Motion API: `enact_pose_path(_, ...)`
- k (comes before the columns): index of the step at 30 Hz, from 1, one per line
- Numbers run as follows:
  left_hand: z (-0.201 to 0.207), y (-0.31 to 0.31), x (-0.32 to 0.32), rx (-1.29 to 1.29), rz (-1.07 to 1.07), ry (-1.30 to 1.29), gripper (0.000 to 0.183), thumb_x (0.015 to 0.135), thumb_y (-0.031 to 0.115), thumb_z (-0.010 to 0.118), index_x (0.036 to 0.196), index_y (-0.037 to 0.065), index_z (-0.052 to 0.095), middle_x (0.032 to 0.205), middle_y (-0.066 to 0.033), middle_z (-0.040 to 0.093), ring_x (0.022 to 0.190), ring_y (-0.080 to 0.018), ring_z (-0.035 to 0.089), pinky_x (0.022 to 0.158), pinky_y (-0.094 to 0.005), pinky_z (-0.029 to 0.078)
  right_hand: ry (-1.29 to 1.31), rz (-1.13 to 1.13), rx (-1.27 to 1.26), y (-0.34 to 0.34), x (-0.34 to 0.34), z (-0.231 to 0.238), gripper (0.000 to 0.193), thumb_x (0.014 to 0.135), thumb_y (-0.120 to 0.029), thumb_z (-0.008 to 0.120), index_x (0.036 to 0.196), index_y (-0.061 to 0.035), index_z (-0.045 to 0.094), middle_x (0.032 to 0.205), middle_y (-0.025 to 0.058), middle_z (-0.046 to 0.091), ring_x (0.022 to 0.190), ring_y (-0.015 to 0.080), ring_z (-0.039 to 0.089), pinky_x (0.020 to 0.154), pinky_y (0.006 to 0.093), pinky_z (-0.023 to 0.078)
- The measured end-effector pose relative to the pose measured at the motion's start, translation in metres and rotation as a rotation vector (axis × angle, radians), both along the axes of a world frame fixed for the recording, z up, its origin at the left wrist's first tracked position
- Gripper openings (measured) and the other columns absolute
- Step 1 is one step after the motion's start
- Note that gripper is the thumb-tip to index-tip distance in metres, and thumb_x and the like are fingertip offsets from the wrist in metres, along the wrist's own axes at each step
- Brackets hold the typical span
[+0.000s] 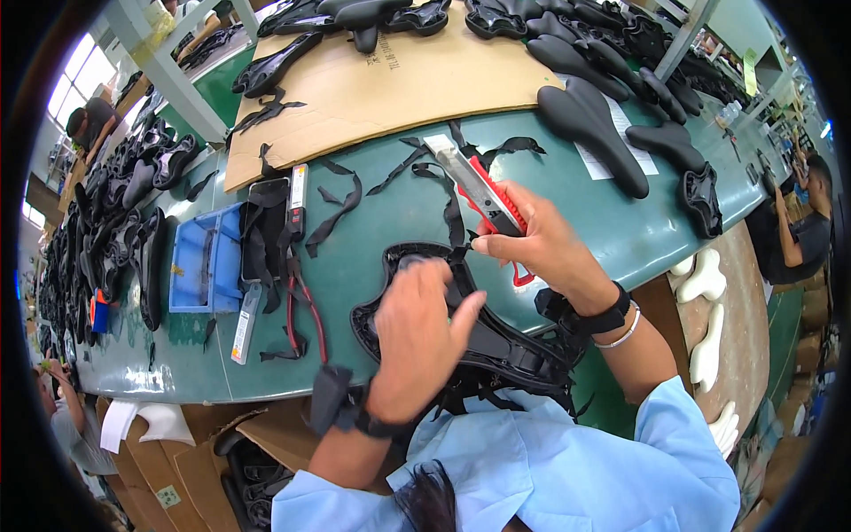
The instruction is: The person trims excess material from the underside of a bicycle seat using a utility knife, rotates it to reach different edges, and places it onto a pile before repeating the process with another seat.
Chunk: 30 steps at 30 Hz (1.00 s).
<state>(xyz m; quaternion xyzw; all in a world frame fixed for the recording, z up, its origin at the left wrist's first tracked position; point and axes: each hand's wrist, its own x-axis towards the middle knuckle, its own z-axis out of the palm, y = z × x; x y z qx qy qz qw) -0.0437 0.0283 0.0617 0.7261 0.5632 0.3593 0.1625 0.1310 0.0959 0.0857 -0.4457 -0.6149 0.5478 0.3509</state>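
Note:
An upturned black bicycle saddle lies at the table's near edge against my front, its ribbed underside showing. My left hand lies over its wide end, thumb spread away from the fingers; the fingertips are partly hidden. In my right hand is a red utility knife, its pale blade end pointing up and left. Thumb and forefinger of that hand come together at a thin black scrap above the saddle's rim. Black trimmed strips are scattered on the table beyond.
On the green table, left of the saddle, lie red-handled pliers, a blue plastic bin and a blade pack. A cardboard sheet covers the far side. Finished-looking saddles sit at right; more are piled left. Other people work nearby.

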Motion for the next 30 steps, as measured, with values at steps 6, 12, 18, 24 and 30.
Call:
enact_pose_path(6,-0.034,0.039,-0.011,-0.024,-0.045,0.103,0.011,0.082,0.015,0.065,0.084,0.004,0.062,0.08,-0.0083,0.054,0.08,-0.0298,0.053,0.074,-0.0409,0.041,-0.142,0.133,0.212,-0.02,-0.012,0.001,0.04,0.083,-0.015,0.072,0.118,-0.0051,0.057,0.085,0.0009,0.059,0.074,0.0077,0.054,0.067,0.0237,0.046)
enact_pose_path(12,-0.034,0.037,-0.01,-0.109,0.086,-0.044,0.017,0.082,0.017,0.063,0.074,0.002,0.062,0.073,-0.0101,0.053,0.078,-0.029,0.053,0.072,-0.0397,0.04,-0.61,0.112,0.488,-0.043,0.028,-0.012,0.053,0.094,-0.017,0.06,0.144,-0.0151,0.042,0.091,0.0167,0.066,0.075,0.0332,0.064,0.063,0.0374,0.05)
enact_pose_path(18,-0.041,0.038,-0.018,-0.187,0.054,-0.255,0.02,0.082,0.017,0.065,0.07,0.001,0.06,0.074,-0.0077,0.056,0.075,-0.0249,0.054,0.071,-0.0368,0.039,-1.097,0.254,0.429,-0.053,0.008,-0.006,0.062,0.094,-0.018,0.058,0.15,-0.0176,0.032,0.076,0.0138,0.061,0.062,0.0353,0.059,0.056,0.0457,0.046)
enact_pose_path(24,-0.058,0.058,-0.047,-0.126,0.156,-1.415,0.021,0.101,0.023,0.051,0.096,0.003,0.053,0.086,-0.0027,0.053,0.079,-0.0097,0.045,0.077,-0.023,0.037,-0.879,0.131,0.276,-0.111,0.01,-0.019,0.061,0.094,-0.018,0.057,0.149,-0.0095,0.031,0.079,0.019,0.063,0.062,0.0376,0.061,0.056,0.0472,0.047)
enact_pose_path(30,-0.021,0.041,-0.068,-0.507,-0.086,-0.037,0.055,0.075,0.037,0.08,0.109,0.0,0.059,0.1,-0.0121,0.066,0.096,-0.0248,0.063,0.085,-0.0357,0.049,-0.445,-0.262,0.128,-0.104,0.041,-0.028,0.043,0.089,-0.019,0.068,0.126,-0.0026,0.053,0.084,0.0173,0.064,0.073,0.0313,0.066,0.069,0.0373,0.051)
